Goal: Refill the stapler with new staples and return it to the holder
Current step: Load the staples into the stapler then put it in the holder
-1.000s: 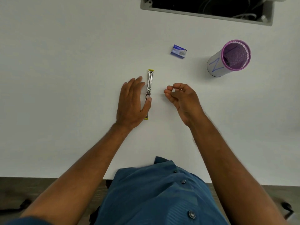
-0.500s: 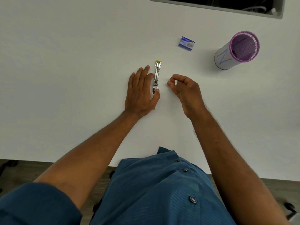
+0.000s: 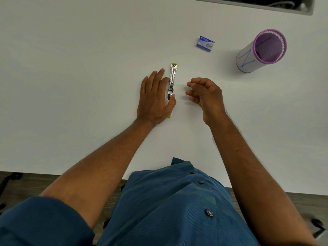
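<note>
The stapler (image 3: 173, 75) lies opened flat on the white table (image 3: 79, 86), its metal staple channel facing up and yellow tips at both ends. My left hand (image 3: 154, 98) rests flat along its left side, with the thumb pressing on the near half. My right hand (image 3: 205, 95) hovers just right of the stapler with its fingers loosely curled toward it; I cannot make out anything between the fingertips. A small blue staple box (image 3: 205, 44) lies farther back to the right. The holder (image 3: 260, 52), a white cup with a purple mesh lining, stands at the far right.
A dark cable opening (image 3: 266, 4) is cut into the table's far edge. The table's near edge runs just in front of my blue shirt (image 3: 168, 206), with dark floor below it.
My right hand's pinched thumb and forefinger have loosened a little and the hand has risen slightly. My left hand has stayed on the stapler.
</note>
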`<state>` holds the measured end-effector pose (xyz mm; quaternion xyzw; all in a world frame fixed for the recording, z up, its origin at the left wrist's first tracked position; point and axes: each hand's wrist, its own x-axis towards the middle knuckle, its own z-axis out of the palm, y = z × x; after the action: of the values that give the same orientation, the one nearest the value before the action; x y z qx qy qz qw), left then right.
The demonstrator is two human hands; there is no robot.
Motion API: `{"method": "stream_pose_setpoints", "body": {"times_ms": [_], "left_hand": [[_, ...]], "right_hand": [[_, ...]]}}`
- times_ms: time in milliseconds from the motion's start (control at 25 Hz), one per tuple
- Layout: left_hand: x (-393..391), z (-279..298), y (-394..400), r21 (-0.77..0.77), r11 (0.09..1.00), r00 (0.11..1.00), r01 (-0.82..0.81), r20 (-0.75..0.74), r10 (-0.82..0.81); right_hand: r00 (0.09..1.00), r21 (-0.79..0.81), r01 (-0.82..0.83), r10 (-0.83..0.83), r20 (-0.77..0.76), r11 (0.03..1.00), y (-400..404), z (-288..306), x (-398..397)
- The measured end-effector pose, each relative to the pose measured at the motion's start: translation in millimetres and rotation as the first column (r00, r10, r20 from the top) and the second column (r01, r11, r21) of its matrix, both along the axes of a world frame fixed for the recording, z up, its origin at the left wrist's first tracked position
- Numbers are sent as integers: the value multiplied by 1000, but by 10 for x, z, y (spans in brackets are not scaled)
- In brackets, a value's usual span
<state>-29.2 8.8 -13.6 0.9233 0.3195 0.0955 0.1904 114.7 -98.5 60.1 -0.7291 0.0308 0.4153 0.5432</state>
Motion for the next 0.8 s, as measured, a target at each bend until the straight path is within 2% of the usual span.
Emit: {"method": "stream_pose_setpoints", "body": {"times_ms": [320, 400, 600, 720, 800], "left_hand": [[4, -12, 3, 6, 1000, 1000, -4, -3, 4], [3, -2, 9, -2, 1000, 1000, -3, -2, 3], [-8, 39, 12, -16, 1000, 1000, -5, -13, 5], [8, 58, -2, 8, 1000, 999, -3, -32, 3], [13, 66, -3, 14, 1000, 999, -6, -39, 6]], "right_hand": [[993, 104, 46, -35, -109, 993, -5, -46, 28], [995, 112, 33, -23, -92, 993, 6, -51, 52], [991, 54, -113, 109, 79, 992, 79, -64, 79], [926, -66, -249, 258, 274, 966, 152, -98, 83], [882, -121, -281, 306, 359, 952, 212, -124, 82]]}}
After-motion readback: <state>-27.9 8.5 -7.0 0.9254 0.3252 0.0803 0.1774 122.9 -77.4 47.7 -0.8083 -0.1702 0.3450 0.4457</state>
